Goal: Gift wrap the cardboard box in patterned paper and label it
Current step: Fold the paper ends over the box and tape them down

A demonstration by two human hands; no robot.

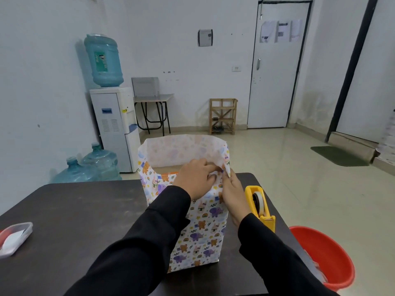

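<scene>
A box wrapped in white patterned paper (201,229) with animal prints stands on the dark table (74,214). The paper rises above the box's far end as an open sleeve (181,149), its pale inner side showing. A strip of orange (168,173) shows at the box top inside the sleeve. My left hand (195,178) presses down on the paper at the right top corner. My right hand (229,193) pinches the paper's right edge beside it, folding it inward. Both sleeves are black.
A yellow tape dispenser (261,207) stands right of the box on the table. A clear plastic tray (15,238) with white slips lies at the left edge. A red bucket (322,255) sits on the floor to the right. Water bottles (89,167) and a dispenser (115,127) stand beyond.
</scene>
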